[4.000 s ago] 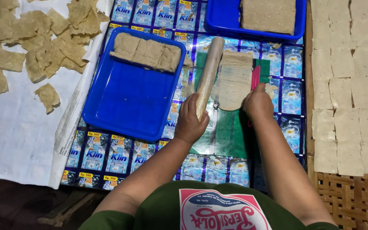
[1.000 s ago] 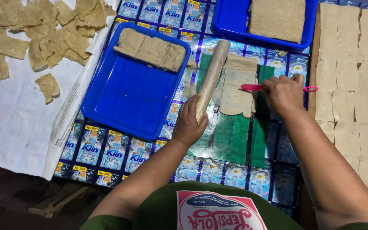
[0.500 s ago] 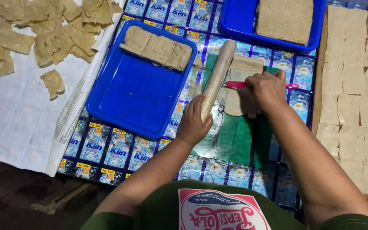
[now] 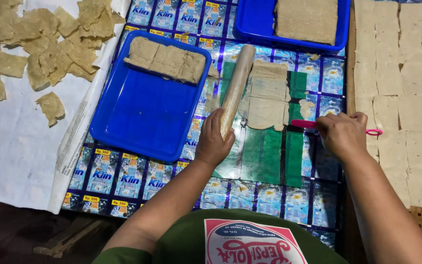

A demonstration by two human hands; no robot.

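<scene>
While the left hand (image 4: 214, 139) wraps its fingers round the pale wooden rolling pin (image 4: 236, 85) lying beside the flattened beige dough sheet (image 4: 265, 98), the right hand (image 4: 344, 134) pinches a thin pink plastic knife (image 4: 305, 124) just right of it.

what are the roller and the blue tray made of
The roller, gripped by the left hand, looks like pale bare wood: matte, tan, no shine. The blue tray looks like moulded plastic: uniform colour, smooth glossy surface, rounded rim.
</scene>
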